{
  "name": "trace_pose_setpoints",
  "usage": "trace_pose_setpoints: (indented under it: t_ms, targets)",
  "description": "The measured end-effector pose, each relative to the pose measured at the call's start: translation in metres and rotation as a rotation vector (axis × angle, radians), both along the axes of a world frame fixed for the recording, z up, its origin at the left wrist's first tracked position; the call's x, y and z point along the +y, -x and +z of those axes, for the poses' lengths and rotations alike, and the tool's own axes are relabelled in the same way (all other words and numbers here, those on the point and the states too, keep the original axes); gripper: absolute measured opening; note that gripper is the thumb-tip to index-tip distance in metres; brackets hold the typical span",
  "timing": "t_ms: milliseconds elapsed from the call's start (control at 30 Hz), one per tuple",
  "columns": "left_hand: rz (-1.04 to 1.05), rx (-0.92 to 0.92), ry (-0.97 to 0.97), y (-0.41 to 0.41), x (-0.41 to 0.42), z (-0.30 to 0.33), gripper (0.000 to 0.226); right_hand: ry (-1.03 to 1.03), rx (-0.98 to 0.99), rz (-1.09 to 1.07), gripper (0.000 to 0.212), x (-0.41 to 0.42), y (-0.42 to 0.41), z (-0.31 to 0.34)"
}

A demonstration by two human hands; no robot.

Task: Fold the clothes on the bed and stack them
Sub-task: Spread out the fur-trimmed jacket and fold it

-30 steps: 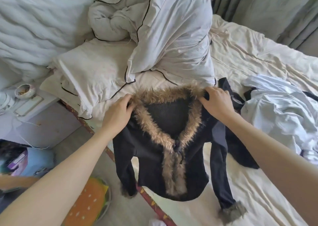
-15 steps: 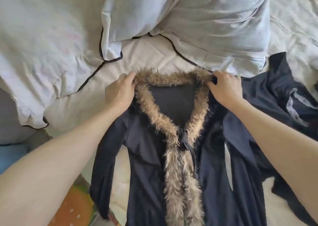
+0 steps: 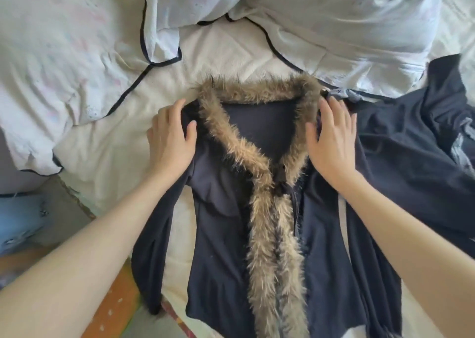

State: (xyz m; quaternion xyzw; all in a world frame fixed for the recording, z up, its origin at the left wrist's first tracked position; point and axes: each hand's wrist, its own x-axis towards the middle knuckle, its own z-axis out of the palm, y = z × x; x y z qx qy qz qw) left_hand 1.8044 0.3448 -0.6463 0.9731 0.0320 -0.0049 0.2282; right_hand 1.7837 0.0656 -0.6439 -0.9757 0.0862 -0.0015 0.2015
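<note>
The dark cardigan (image 3: 226, 209) lies face up on the cream bed sheet (image 3: 108, 155), its fur trim (image 3: 270, 209) running round the neck and down the front, one sleeve hanging over the bed's near-left edge. The left hand (image 3: 171, 142) rests flat on the left shoulder, fingers straight and relaxed; the right hand (image 3: 331, 142) lies flat on the right shoulder, fingers spread, gripping nothing. Above the collar sits a white duvet (image 3: 321, 23) with dark piping, just touching the fur at the top right, and a pillow (image 3: 51, 62) lies to the left. Another dark garment (image 3: 416, 131) is bunched just right of the cardigan, under its right side. Off the bed at lower left show blue fabric (image 3: 18, 222) and an orange patterned object (image 3: 113, 306). Half a second earlier both hands pinched the shoulders with curled fingers; now they have let go and pressed flat, and the cardigan sits fully on the sheet.
</note>
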Motion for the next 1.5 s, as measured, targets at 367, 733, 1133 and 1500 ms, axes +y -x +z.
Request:
trace_pose_setpoints:
  t_ms: [367, 733, 1133, 1500]
  targets:
    - [0.155, 0.33, 0.312, 0.248, -0.002, 0.008, 0.037, -0.155, 0.298, -0.224, 0.045, 0.007, 0.246, 0.009]
    - [0.341, 0.541, 0.395, 0.281, 0.0, 0.002, 0.023, -0.211, 0.41, -0.43, 0.037, -0.011, 0.287, 0.0]
    - [0.488, 0.394, 0.522, 0.347, 0.005, 0.013, 0.013, -0.361, 0.287, -0.608, 0.019, -0.031, 0.341, 0.022]
    - [0.4, 0.699, 0.428, 0.365, 0.023, 0.02, 0.033, -0.023, 0.366, -0.26, 0.036, -0.016, 0.346, 0.041]
